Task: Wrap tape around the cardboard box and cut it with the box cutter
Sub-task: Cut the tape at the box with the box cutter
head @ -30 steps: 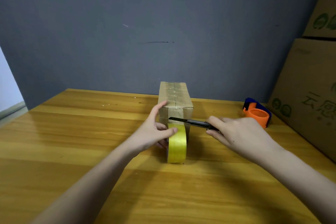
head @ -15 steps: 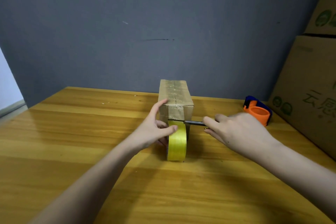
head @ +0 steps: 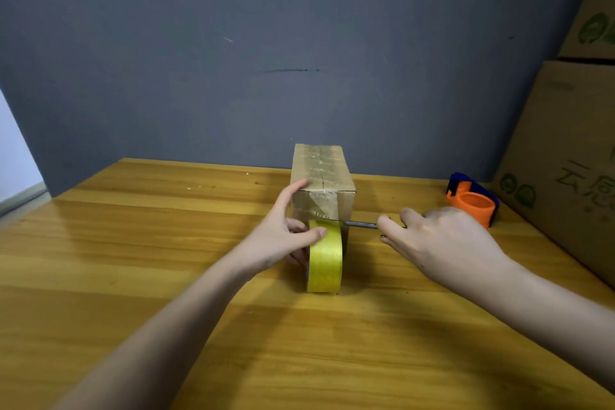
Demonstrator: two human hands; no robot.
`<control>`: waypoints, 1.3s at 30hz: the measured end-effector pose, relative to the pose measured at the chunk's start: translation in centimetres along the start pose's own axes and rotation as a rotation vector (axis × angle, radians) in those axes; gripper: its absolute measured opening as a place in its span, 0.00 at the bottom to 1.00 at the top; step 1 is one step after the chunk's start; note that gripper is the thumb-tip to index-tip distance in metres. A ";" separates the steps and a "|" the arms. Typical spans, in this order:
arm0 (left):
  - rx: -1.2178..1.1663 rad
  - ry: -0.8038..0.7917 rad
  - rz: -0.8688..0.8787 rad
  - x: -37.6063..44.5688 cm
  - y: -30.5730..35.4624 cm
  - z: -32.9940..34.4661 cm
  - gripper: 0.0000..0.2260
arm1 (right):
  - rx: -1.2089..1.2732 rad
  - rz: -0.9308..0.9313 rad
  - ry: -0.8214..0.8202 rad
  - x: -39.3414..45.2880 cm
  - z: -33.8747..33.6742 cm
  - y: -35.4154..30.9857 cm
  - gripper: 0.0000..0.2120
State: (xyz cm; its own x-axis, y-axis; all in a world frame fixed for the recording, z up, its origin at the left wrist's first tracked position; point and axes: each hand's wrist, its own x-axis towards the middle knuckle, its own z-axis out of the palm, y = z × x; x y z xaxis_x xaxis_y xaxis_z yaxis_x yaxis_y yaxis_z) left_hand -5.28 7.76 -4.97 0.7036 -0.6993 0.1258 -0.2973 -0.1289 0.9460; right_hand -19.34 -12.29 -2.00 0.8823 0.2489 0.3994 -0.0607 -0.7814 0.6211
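Blade (head: 357, 224) at tape (head: 324, 258) — box (head: 321, 183) behind

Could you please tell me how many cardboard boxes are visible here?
3: a small taped box mid-table, a large printed box at right, and another box stacked on it. More may lie off-frame.

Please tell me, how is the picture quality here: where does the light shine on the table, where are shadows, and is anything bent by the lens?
Head view: soft glare lies on the wooden table at left; a shadow falls under the left hand; the right hand is sharp enough; the wide lens tilts the big carton at right, and the wall darkens toward the corners.
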 end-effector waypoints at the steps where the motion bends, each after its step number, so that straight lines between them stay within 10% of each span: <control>1: -0.003 -0.004 0.002 0.0 0.0 0.0 0.37 | -0.006 0.006 -0.008 -0.1 0.1 0.0 0.21; 19: 0.047 0.043 0.097 -0.6 -0.8 0.1 0.44 | 0.084 0.096 -0.025 -2.6 0.7 0.5 0.11; 29: -0.085 -0.043 0.139 -2.3 -0.5 3.3 0.31 | 0.555 0.615 -0.253 -5.8 1.6 0.2 0.13; 35: 0.354 0.002 0.263 -1.6 1.1 7.2 0.29 | 1.283 0.999 -0.189 -5.4 5.0 0.5 0.14; 39: 0.702 0.040 0.409 -0.7 2.2 10.3 0.26 | 1.317 1.090 -0.166 -5.9 6.6 0.8 0.16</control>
State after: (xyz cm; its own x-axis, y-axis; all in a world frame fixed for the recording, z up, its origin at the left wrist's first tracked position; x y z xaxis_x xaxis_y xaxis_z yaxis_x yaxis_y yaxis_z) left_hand -13.09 0.68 -6.02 0.4701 -0.7626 0.4443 -0.8620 -0.2885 0.4169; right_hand -21.52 -18.20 -8.31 0.7373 -0.6669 0.1075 -0.2995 -0.4654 -0.8329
